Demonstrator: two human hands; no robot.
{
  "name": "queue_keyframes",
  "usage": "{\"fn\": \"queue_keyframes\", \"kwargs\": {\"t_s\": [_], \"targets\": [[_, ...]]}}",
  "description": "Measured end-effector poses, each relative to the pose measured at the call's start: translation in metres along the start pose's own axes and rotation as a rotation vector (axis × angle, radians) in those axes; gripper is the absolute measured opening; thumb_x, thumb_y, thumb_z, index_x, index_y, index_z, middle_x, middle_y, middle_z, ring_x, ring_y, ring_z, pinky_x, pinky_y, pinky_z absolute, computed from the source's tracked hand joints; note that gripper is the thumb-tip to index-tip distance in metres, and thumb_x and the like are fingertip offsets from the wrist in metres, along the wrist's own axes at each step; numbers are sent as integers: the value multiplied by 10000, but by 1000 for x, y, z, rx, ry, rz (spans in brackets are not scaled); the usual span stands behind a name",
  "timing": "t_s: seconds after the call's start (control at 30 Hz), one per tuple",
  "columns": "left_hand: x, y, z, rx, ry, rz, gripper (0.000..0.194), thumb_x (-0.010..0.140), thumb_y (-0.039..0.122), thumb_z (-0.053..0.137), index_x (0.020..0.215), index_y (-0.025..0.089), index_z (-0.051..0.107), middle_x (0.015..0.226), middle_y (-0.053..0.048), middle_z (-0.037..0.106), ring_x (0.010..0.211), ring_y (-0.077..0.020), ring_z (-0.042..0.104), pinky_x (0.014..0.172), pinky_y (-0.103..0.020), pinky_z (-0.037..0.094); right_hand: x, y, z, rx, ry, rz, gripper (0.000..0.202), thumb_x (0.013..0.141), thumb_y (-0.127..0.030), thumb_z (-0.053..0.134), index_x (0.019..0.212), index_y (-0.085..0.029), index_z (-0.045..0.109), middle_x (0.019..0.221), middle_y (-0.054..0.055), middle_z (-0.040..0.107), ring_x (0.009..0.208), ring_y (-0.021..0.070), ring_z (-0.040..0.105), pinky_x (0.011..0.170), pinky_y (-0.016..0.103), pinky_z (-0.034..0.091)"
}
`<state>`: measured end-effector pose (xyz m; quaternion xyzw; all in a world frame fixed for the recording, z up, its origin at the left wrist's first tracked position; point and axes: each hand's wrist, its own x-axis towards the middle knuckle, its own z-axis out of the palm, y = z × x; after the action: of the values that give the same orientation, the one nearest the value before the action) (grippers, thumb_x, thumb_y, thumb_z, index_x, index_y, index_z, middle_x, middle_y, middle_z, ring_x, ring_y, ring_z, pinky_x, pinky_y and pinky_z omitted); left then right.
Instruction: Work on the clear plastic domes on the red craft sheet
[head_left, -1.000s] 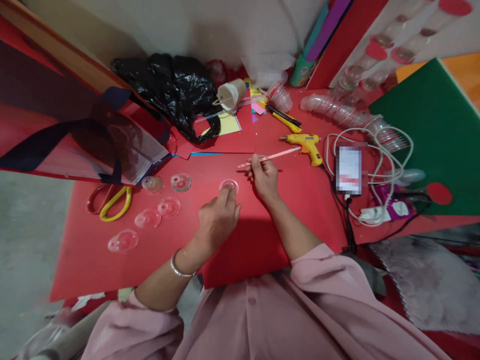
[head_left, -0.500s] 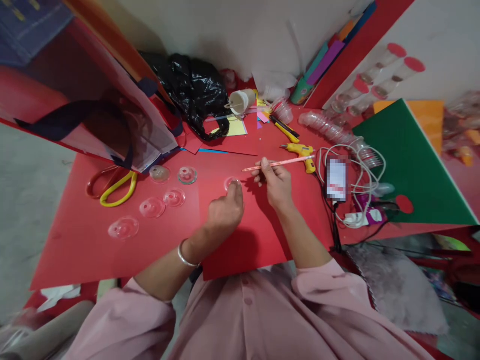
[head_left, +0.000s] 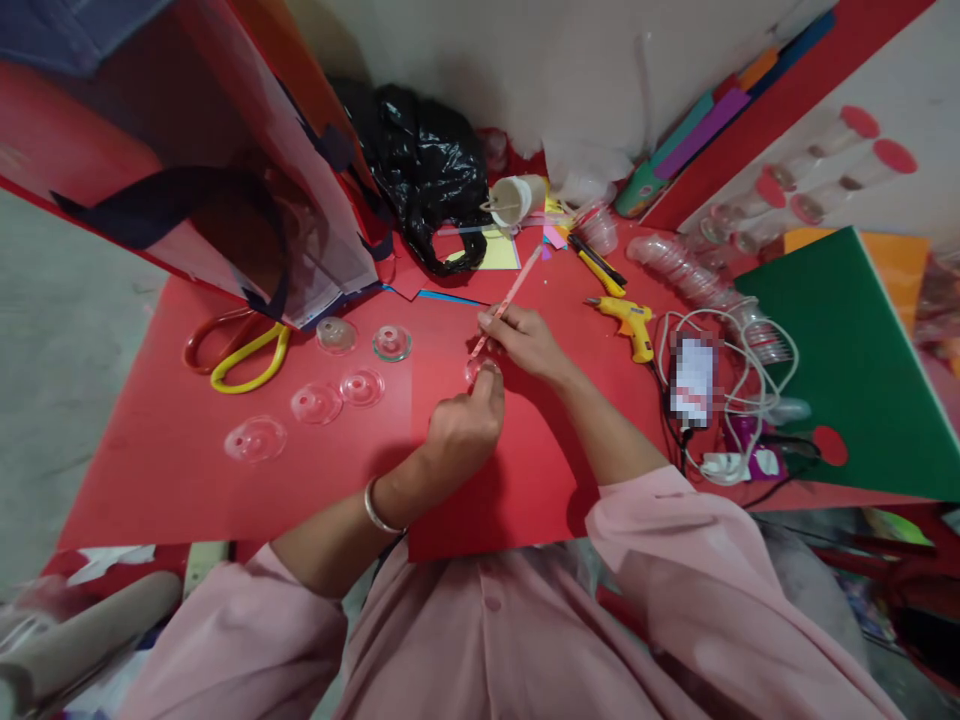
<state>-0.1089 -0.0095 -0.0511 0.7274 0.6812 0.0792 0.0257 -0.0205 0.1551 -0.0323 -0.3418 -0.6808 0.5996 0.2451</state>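
My right hand is closed around a pink pencil, which leans with its lower tip at the far edge of a small clear plastic piece. That round piece lies on a red sheet, and the fingers of my left hand press on its near side, partly hiding it. Whether the pencil tip touches the sheet I cannot tell. To the left, several similar clear domed pieces with a hole on top, such as one domed piece, rest on the red table.
Scissors with red and yellow handles lie at the left beside a large bag. A black plastic bag is at the back. On the right are a yellow glue gun, a cutter, white cable, stacked clear cups and a green board.
The pencil has swung from nearly level to steeply tilted, its tip now at the clear piece. My right hand has come closer to my left, which keeps holding the piece. The view has shifted slightly.
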Motion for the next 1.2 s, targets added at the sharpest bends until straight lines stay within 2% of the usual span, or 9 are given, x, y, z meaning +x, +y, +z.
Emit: {"fn": "queue_keyframes", "kwargs": {"t_s": [0.13,0.3,0.47,0.63,0.8,0.93,1.07,1.2], "targets": [[-3,2,-2,19,0,-7,587,1071,281,523,1641,141,513,1544,-245,616,704,-194,718,546,-335,514,11,3,1,-79,-186,6,518,961,-700,689,841,-197,683,824,46,753,716,149,667,664,275,508],[-1,5,-12,30,-93,-30,562,1092,283,492,1637,148,502,1535,-242,586,742,-184,744,574,-314,540,19,0,0,-129,-372,49,476,972,-639,696,871,-174,707,832,47,736,737,151,657,673,268,510],[2,5,-18,-17,-131,-45,544,1097,278,476,1624,145,508,1448,-228,621,751,-201,759,573,-325,557,22,-1,4,-82,-455,115,485,965,-660,709,904,-178,697,802,47,735,724,160,665,673,282,536],[3,4,-19,-25,-159,-51,515,1103,277,455,1594,147,538,1421,-215,643,755,-204,765,571,-325,562,22,-5,7,-90,-475,131,479,970,-638,716,876,-169,695,782,49,728,709,154,661,669,282,542],[5,2,-20,-32,-176,-60,579,1098,270,444,1660,130,452,1534,-230,598,797,-203,778,586,-320,578,23,2,8,55,-411,119,480,936,-629,774,852,-168,673,767,36,712,673,129,645,626,249,526],[5,-2,-17,-38,-185,-58,582,1100,277,435,1667,146,447,1584,-241,576,844,-210,787,616,-309,583,26,23,6,282,-202,83,523,866,-675,829,825,-188,642,643,-32,625,546,77,530,501,190,409],[3,-8,-10,-48,-95,-33,516,1111,282,415,1599,175,546,1600,-217,586,890,-208,790,664,-292,580,33,42,2,424,-10,38,559,887,-732,768,788,-216,580,507,-91,485,416,50,359,394,180,221],[4,-12,-4,-76,23,-67,443,1105,330,456,1484,227,661,1603,-192,596,910,-220,792,667,-294,570,36,47,-1,484,22,48,546,938,-728,721,810,-222,563,506,-99,484,392,47,344,376,177,223]]}}
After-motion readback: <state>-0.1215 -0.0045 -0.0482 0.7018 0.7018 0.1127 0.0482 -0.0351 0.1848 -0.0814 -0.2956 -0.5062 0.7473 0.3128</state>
